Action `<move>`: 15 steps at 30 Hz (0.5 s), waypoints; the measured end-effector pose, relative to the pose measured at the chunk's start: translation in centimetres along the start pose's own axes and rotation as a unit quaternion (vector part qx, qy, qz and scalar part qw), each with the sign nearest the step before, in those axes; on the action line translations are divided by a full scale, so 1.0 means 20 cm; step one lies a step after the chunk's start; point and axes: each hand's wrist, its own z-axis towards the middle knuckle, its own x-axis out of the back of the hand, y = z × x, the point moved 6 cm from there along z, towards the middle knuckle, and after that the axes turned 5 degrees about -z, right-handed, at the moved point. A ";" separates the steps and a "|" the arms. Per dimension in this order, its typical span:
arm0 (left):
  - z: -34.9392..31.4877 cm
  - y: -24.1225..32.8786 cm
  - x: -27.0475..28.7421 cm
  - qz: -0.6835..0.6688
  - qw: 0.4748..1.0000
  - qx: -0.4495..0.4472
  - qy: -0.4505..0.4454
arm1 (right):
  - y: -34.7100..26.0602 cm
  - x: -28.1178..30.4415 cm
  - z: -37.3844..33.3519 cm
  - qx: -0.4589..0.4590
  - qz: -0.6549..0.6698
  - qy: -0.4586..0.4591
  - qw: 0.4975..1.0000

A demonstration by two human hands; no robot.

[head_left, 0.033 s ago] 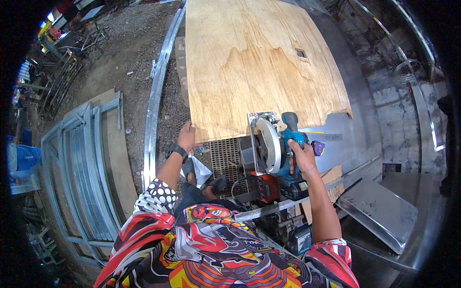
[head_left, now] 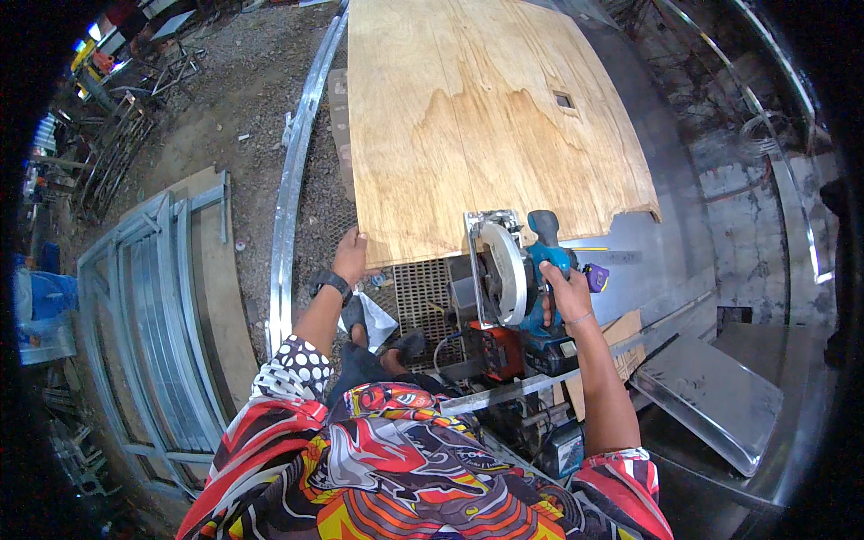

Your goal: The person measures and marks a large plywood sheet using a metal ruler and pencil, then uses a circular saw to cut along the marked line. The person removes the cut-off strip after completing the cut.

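Observation:
A large plywood sheet (head_left: pixel 432 144) stretches away from me, with a small square cut-out at its right and a notched near-right corner. My left hand (head_left: pixel 349 256) grips its near-left corner, fingertips on the edge. In my right hand (head_left: pixel 567 293) is the rear handle of a teal cordless circular saw (head_left: pixel 545 236). The saw's metal base plate (head_left: pixel 477 225) rests over the sheet's near edge, its pale blade guard (head_left: pixel 509 279) toward me. The blade itself is mostly hidden. Right of the saw lie a purple tape measure (head_left: pixel 597 277) and a yellow pencil (head_left: pixel 589 248).
Galvanized metal frames (head_left: pixel 153 297) lean on a board at left. A long metal channel (head_left: pixel 292 198) runs beside the sheet. Below the saw are a perforated panel (head_left: pixel 423 301) and a red machine (head_left: pixel 495 349). A shiny metal tray (head_left: pixel 711 396) lies at right.

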 end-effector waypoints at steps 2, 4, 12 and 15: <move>0.00 -0.01 0.00 -0.020 1.000 0.010 0.005 | -0.01 0.00 0.00 0.001 0.001 0.001 1.000; -0.02 0.04 -0.01 -0.033 0.999 0.031 0.012 | -0.01 0.00 0.00 -0.004 0.004 0.007 1.000; -0.02 0.25 0.01 -0.085 0.990 0.110 0.018 | -0.07 0.00 0.04 0.003 0.007 0.001 1.000; 0.00 0.22 0.00 -0.095 0.989 0.112 0.014 | -0.07 0.01 0.04 0.001 0.014 0.000 1.000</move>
